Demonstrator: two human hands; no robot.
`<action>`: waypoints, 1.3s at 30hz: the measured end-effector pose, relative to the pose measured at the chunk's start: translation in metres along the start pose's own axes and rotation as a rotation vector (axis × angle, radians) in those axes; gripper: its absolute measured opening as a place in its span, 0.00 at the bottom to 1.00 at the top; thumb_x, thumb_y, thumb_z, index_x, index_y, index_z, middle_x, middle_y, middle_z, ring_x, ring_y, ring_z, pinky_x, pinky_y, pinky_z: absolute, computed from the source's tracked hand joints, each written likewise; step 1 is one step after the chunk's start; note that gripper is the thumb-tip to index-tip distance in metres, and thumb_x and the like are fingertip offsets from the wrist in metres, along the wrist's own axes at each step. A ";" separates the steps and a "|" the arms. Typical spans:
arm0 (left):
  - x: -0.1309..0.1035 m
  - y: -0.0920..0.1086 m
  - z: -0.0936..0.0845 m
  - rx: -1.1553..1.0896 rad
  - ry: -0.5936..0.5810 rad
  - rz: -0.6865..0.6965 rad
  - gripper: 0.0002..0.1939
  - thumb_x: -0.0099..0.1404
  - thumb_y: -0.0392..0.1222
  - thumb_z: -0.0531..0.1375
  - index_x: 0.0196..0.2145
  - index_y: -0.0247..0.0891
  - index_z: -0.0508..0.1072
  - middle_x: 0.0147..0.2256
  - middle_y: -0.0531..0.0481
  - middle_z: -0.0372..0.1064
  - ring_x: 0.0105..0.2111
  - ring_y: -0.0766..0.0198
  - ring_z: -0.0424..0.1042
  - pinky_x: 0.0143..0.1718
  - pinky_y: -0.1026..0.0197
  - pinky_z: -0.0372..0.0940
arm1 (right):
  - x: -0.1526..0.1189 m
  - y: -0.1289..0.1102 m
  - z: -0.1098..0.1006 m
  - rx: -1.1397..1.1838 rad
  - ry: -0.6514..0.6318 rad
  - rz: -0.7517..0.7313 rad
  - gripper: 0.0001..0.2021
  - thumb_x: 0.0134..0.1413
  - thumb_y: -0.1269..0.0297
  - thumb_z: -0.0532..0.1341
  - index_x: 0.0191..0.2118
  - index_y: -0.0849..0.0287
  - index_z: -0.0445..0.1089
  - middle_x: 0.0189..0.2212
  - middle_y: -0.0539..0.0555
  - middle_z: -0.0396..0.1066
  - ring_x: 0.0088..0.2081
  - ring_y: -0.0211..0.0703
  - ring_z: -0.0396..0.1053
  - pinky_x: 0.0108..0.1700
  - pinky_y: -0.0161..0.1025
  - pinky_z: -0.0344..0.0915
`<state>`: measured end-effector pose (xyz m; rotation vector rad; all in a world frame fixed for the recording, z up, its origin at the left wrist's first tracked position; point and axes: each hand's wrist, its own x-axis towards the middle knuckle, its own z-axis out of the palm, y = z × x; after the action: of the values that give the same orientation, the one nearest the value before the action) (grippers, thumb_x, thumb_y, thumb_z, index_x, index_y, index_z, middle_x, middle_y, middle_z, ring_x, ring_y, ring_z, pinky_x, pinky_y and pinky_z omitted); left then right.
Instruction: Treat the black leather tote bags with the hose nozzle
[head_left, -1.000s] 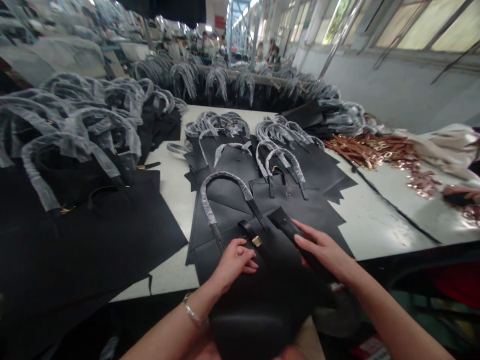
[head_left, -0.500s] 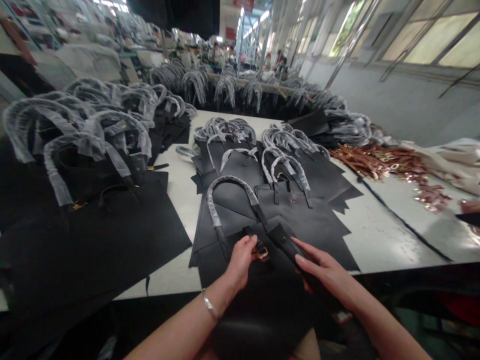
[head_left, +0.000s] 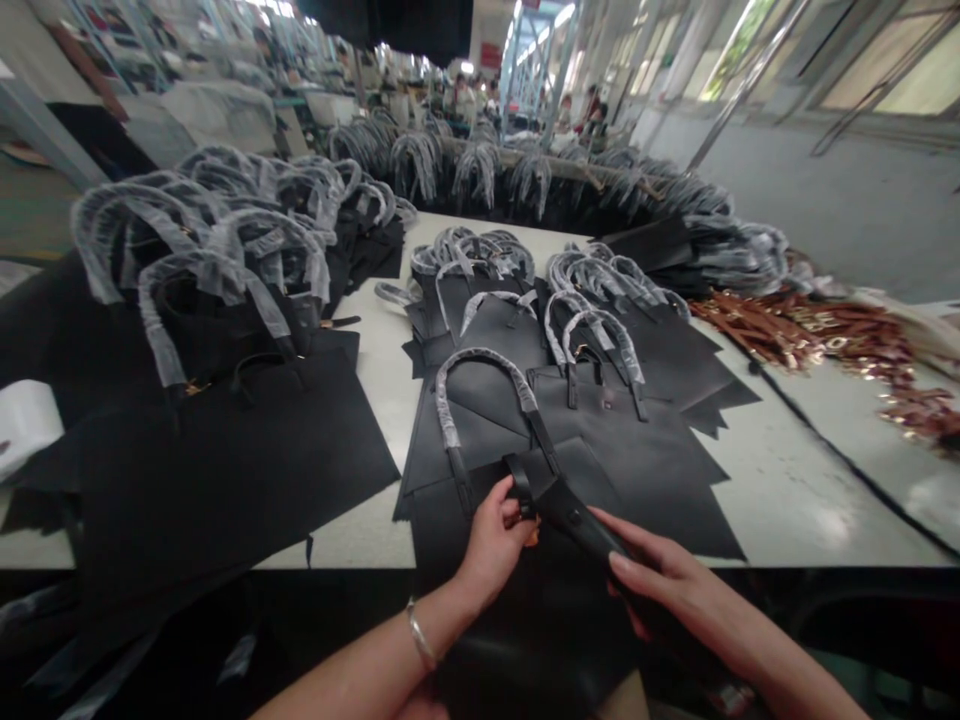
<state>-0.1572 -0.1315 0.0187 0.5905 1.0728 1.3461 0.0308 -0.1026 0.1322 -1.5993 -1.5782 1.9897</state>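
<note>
In the lower middle, my left hand (head_left: 495, 540) pinches a narrow black buckle strap (head_left: 519, 482) on the front bag panel; the strap curls above my fingers. A gold-toned bit shows below them. My right hand (head_left: 660, 575) is closed around a long, dark piece (head_left: 574, 515) with a small round stud near its far end. Whether that piece is a strap or a tool, I cannot tell. Its tip lies close to the strap. Under both hands lies a black bag panel (head_left: 525, 640), its arched handle (head_left: 480, 355) wrapped in clear plastic.
More black bag panels with wrapped handles lie on the pale table (head_left: 379, 390), including a stack (head_left: 247, 440) at left and another group (head_left: 637, 430) at right. Brown straps with gold hardware (head_left: 817, 335) lie at far right. A white roll (head_left: 28, 425) stands at the left edge.
The view has shifted, so the table appears further right. The strap's end now curls up above my left fingers, and its buckle is mostly covered. My right hand keeps its hold.
</note>
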 end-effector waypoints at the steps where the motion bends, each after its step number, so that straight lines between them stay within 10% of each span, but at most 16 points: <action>1: 0.000 -0.001 0.000 0.028 -0.022 0.009 0.30 0.52 0.33 0.64 0.53 0.35 0.65 0.37 0.45 0.74 0.35 0.60 0.73 0.38 0.61 0.66 | 0.001 -0.001 0.002 0.001 -0.020 0.011 0.37 0.51 0.48 0.62 0.64 0.55 0.54 0.27 0.48 0.68 0.20 0.35 0.66 0.22 0.33 0.60; 7: 0.000 0.017 -0.019 0.554 -0.092 0.136 0.20 0.57 0.32 0.58 0.49 0.37 0.70 0.42 0.44 0.72 0.39 0.58 0.71 0.40 0.57 0.66 | 0.013 -0.010 0.003 0.060 0.111 -0.080 0.40 0.49 0.47 0.63 0.65 0.55 0.52 0.27 0.47 0.68 0.20 0.36 0.66 0.23 0.34 0.60; 11: -0.001 0.046 -0.059 1.211 0.224 0.405 0.20 0.60 0.37 0.58 0.51 0.38 0.68 0.50 0.42 0.64 0.51 0.52 0.63 0.54 0.49 0.58 | 0.008 -0.006 -0.016 0.063 0.229 -0.094 0.40 0.49 0.46 0.63 0.65 0.55 0.52 0.26 0.47 0.69 0.20 0.37 0.65 0.23 0.34 0.61; 17: 0.001 0.065 -0.097 1.550 0.219 0.268 0.10 0.61 0.42 0.60 0.39 0.36 0.71 0.37 0.45 0.66 0.41 0.55 0.66 0.45 0.55 0.60 | 0.000 0.013 -0.027 0.069 0.287 -0.059 0.42 0.49 0.44 0.62 0.66 0.55 0.49 0.27 0.48 0.69 0.22 0.39 0.66 0.25 0.37 0.63; 22: 0.006 0.068 -0.093 1.261 0.108 0.141 0.07 0.62 0.41 0.57 0.28 0.38 0.67 0.27 0.51 0.66 0.30 0.62 0.67 0.33 0.62 0.57 | -0.007 0.005 -0.003 0.011 0.126 -0.051 0.40 0.52 0.46 0.61 0.67 0.54 0.49 0.28 0.48 0.68 0.24 0.39 0.65 0.26 0.35 0.62; 30: 0.006 0.054 -0.090 0.455 0.026 -0.159 0.17 0.52 0.45 0.63 0.38 0.35 0.68 0.20 0.58 0.64 0.19 0.70 0.61 0.23 0.68 0.52 | 0.007 0.002 0.030 -0.106 -0.221 -0.077 0.32 0.56 0.51 0.60 0.64 0.52 0.55 0.29 0.48 0.67 0.23 0.35 0.63 0.25 0.33 0.60; 39: 0.017 0.063 -0.088 -0.077 -0.027 -0.347 0.14 0.53 0.37 0.63 0.38 0.32 0.73 0.29 0.48 0.73 0.27 0.66 0.70 0.30 0.66 0.62 | 0.015 -0.014 0.029 -0.016 -0.061 -0.066 0.36 0.52 0.48 0.62 0.65 0.53 0.54 0.26 0.47 0.66 0.21 0.36 0.63 0.23 0.32 0.60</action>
<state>-0.2658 -0.1240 0.0300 0.3453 1.0423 1.0679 -0.0046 -0.1044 0.1298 -1.4850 -1.6507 2.0146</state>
